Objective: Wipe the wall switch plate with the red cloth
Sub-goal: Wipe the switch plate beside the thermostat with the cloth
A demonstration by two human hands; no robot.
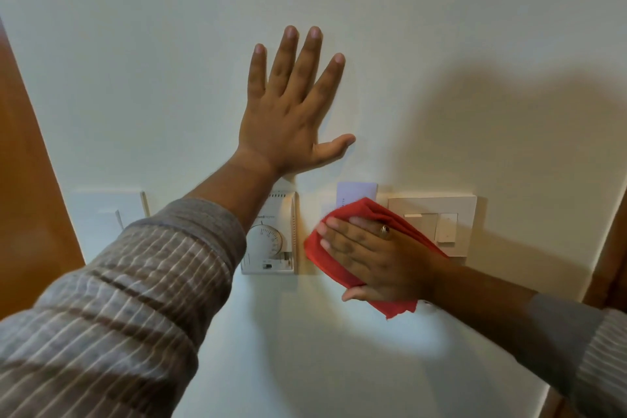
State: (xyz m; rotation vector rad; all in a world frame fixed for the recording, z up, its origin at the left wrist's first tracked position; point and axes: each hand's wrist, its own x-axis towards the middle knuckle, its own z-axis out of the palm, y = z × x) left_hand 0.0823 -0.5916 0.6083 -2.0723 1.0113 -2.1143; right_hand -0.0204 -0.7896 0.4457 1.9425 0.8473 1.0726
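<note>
My right hand (pixel 376 258) presses the red cloth (pixel 324 256) flat against the white wall, over a card slot whose white key card (pixel 356 193) sticks out above it. The cloth hides most of that slot. A beige wall switch plate (pixel 437 214) with rocker switches sits just to the right, its lower left corner covered by cloth and wrist. My left hand (pixel 291 108) lies flat on the bare wall above, fingers spread, holding nothing.
A white dial thermostat (pixel 271 241) is mounted left of the cloth, partly behind my left forearm. Another white plate (pixel 101 214) sits further left. Wooden door frames run down the far left (pixel 30 180) and far right (pixel 610 254) edges.
</note>
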